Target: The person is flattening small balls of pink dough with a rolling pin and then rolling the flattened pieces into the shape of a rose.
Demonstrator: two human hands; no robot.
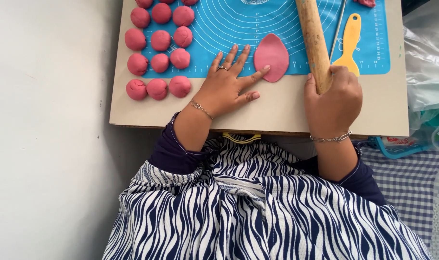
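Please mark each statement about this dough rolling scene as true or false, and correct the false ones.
1. The right hand grips the end of a wooden rolling pin. True.
2. The left hand lies flat with its fingers spread, and the index finger touches the flattened pink dough piece. True.
3. The pink dough balls lie to the right of the rolling pin. False: they lie in rows at the left, on and beside the blue mat.
4. The yellow scraper is held in the left hand. False: it lies on the mat, to the right of the rolling pin.
5. The flattened dough piece is square. False: it is oval.
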